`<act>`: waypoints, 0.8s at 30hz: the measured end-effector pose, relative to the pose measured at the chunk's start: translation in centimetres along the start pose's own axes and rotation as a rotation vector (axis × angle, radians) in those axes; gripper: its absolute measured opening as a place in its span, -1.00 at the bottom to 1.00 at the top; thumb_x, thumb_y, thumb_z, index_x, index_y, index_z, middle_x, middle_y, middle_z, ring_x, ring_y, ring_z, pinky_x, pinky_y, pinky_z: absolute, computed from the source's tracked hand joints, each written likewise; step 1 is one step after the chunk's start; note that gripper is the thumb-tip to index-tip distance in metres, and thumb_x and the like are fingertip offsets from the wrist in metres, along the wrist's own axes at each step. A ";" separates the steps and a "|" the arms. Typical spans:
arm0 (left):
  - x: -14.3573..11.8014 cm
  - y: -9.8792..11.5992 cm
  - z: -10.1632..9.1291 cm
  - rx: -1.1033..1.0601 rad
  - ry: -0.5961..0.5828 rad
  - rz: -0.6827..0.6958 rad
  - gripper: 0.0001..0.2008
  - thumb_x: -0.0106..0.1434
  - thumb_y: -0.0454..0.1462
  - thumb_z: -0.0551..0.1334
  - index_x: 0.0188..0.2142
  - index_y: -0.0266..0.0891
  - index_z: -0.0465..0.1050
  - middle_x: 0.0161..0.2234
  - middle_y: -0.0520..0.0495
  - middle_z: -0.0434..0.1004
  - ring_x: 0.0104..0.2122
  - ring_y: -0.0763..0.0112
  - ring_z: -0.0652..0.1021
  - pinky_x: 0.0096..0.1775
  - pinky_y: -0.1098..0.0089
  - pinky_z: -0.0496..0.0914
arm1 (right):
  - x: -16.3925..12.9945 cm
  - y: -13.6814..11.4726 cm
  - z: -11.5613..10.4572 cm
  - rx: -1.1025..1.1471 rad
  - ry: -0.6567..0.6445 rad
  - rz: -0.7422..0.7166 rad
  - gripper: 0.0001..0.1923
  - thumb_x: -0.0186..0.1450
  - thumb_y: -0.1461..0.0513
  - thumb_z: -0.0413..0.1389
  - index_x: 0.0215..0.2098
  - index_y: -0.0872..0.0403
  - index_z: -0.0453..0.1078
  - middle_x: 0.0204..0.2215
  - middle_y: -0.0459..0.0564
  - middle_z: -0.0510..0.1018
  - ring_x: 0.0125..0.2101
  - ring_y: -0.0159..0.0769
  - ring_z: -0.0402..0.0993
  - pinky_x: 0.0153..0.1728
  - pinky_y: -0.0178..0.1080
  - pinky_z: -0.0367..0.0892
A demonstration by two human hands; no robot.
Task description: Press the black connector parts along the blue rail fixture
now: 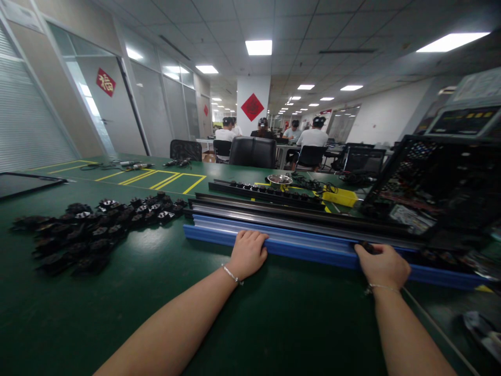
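Observation:
A long blue channel-shaped rail (305,249) lies across the green table in front of me. My left hand (249,254) grips its near edge, with the fingers curled over the top and the thumb at the side. Farther right, my right hand (385,265) pinches a small black part (367,246) at the rail's channel. Most of that part is hidden by the fingers. Several more dark parts (440,257) sit in the right end of the rail.
A pile of black parts (97,230) covers the table's left side. Dark rails (274,214) lie behind the blue one. Beyond are a metal bowl (279,179) and a yellow tray (340,196). A black-framed device (426,183) stands at right. People sit in the background.

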State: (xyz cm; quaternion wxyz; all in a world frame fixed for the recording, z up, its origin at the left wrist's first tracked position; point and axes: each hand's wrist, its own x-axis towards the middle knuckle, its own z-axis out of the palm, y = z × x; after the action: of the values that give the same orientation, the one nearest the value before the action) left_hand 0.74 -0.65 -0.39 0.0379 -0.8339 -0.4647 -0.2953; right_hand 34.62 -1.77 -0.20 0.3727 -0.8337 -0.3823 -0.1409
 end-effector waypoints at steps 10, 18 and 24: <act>0.0 -0.1 0.0 0.010 0.003 0.008 -0.74 0.21 -0.28 0.13 -0.09 -0.14 0.38 -0.15 -0.04 0.51 -0.11 0.26 0.42 0.00 0.18 0.18 | 0.1 0.0 0.2 -0.033 -0.026 -0.029 -0.68 -0.02 -0.05 0.10 -0.50 0.02 0.28 -0.52 0.04 0.44 -0.44 -0.11 0.32 -0.24 -0.10 0.20; 0.0 -0.1 0.2 0.017 0.022 0.013 -0.75 0.22 -0.28 0.13 -0.09 -0.12 0.37 -0.15 -0.03 0.51 -0.11 0.27 0.43 -0.02 0.20 0.19 | -0.1 -0.3 0.1 -0.025 -0.057 -0.052 -0.67 -0.02 -0.05 0.11 -0.51 0.02 0.29 -0.54 0.03 0.43 -0.45 -0.13 0.31 -0.28 -0.12 0.20; 0.0 -0.1 0.2 0.016 0.030 0.007 -0.76 0.24 -0.26 0.12 -0.09 -0.13 0.37 -0.16 -0.03 0.52 -0.11 0.27 0.44 -0.03 0.20 0.19 | -0.3 -0.7 0.0 -0.039 -0.061 -0.054 -0.67 0.00 -0.05 0.11 -0.51 0.03 0.28 -0.52 0.03 0.43 -0.45 -0.14 0.31 -0.28 -0.14 0.21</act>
State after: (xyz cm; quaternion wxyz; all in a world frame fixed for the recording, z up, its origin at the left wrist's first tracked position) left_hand 0.76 -0.52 -0.61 0.0526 -0.8305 -0.4636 -0.3041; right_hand 33.93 -1.64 0.02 0.3407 -0.8341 -0.4129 -0.1330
